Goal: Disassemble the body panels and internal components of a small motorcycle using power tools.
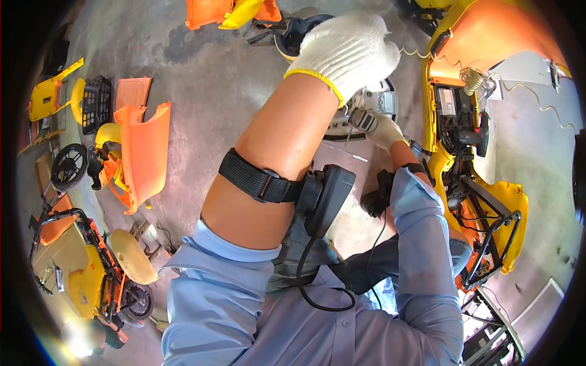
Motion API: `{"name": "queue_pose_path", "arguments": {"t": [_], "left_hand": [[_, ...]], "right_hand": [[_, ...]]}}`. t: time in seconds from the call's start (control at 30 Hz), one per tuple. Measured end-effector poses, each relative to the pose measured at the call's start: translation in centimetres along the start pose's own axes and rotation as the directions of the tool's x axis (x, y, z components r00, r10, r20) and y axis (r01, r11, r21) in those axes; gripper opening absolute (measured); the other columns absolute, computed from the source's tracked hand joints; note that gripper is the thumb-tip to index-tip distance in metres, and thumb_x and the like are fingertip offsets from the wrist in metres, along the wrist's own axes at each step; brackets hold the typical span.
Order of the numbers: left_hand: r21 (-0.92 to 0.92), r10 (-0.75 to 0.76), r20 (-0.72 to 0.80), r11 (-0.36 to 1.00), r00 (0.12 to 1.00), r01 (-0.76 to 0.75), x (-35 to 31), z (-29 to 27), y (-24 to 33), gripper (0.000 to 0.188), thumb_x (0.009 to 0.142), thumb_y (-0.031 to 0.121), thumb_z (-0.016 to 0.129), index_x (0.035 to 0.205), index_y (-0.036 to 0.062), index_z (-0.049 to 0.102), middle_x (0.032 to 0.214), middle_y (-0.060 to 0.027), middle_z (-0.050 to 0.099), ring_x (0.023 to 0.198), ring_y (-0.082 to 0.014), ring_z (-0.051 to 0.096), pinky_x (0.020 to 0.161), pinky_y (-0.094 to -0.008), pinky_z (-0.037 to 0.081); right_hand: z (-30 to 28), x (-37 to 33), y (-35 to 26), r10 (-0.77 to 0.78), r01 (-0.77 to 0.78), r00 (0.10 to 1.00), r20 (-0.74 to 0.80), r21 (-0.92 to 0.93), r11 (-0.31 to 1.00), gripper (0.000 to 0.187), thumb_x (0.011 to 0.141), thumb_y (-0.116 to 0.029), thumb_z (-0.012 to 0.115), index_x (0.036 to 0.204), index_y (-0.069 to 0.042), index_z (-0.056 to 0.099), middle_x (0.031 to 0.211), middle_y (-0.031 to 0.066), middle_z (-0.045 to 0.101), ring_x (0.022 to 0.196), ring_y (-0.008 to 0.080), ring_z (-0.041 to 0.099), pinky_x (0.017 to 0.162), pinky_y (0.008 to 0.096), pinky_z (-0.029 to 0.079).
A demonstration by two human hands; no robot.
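Note:
My left hand, in a white knit glove with a yellow cuff, is raised at the top centre. Its fingers curl away from view, and whatever they hold is hidden. Lower and to the right, my right hand, gloved in white, has its fingers closed around a thin metal rod. Under both hands lies a grey-and-white part with dark edges, largely covered by them. A second slender light rod shows just below it. Beside my left glove is a dark rounded shell with a strap, partly covered.
At right stands a yellow-and-orange vehicle body with a red-and-black power drill and coiled wire. Orange panels, a loose wheel and partly stripped two-wheelers occupy the left. More orange pieces lie on the concrete floor ahead.

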State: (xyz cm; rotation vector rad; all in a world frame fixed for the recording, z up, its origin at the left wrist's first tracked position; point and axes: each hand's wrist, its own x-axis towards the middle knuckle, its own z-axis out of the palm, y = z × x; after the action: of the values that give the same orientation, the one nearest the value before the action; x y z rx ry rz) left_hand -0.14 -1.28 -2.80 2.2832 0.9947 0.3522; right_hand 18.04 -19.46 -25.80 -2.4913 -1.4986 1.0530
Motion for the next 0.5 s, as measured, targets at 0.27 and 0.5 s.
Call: {"name": "queue_pose_path", "arguments": {"t": [0.27,0.5], "left_hand": [[0.121,0.137,0.103,0.981,0.985,-0.149,1.0,-0.4,-0.4,0.045,0.088,0.038,0.054,0.12,0.0087,0.066,0.113,-0.0211,0.068,0.106,-0.0376,0.065,0.093,-0.0459,0.051],[-0.099,0.143,0.092,0.986,0.985,-0.134,1.7,1.4,-0.7,0.046,0.088,0.032,0.055,0.12,0.0002,0.064,0.108,-0.0255,0.068,0.102,-0.0394,0.066,0.091,-0.0427,0.051]], "right_hand": [[-7.0,-3.7,1.1,-0.18,0.175,0.983,0.043,0.096,0.98,0.045,0.079,-0.026,0.071,0.12,-0.01,0.065,0.106,0.0189,0.071,0.103,0.0398,0.065,0.09,0.0425,0.053],[-16.0,-16.6,-2.2,-0.185,0.287,0.949,-0.253,0.461,0.84,0.048,0.077,-0.015,0.078,0.121,-0.003,0.062,0.106,0.0088,0.069,0.095,0.0195,0.067,0.085,0.0342,0.054]]}}
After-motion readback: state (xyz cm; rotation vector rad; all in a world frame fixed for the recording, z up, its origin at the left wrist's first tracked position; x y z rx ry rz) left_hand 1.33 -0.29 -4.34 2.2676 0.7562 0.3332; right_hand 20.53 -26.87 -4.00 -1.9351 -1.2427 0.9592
